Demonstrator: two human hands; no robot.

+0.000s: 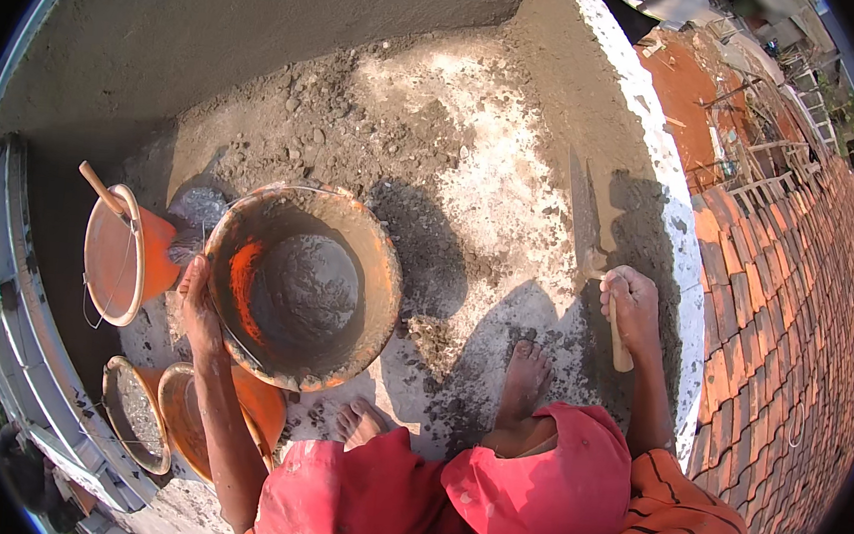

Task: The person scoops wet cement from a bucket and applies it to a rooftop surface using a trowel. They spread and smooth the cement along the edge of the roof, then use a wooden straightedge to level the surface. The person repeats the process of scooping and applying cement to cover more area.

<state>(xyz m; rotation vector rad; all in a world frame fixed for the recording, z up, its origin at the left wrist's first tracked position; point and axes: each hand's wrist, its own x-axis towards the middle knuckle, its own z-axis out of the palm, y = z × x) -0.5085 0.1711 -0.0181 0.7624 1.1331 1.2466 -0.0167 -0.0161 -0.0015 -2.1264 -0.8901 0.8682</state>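
My left hand [201, 304] grips the left rim of a large orange bucket [383, 279] crusted with grey, with wet grey mortar [305, 288] inside. My right hand [627, 313] is closed around the wooden handle of a trowel [582, 219], its long metal blade pointing up beside the plastered low wall [636, 223] on the right. My bare feet stand on the grey-spattered floor [495, 162], below and right of the bucket.
An orange bucket [152, 255] with a stick handle sits left; more orange buckets [256, 404] stand lower left. A grey plastered wall [256, 23] runs along the back, metal framing [13, 305] along the left edge. A tiled roof [774, 324] lies beyond the right wall.
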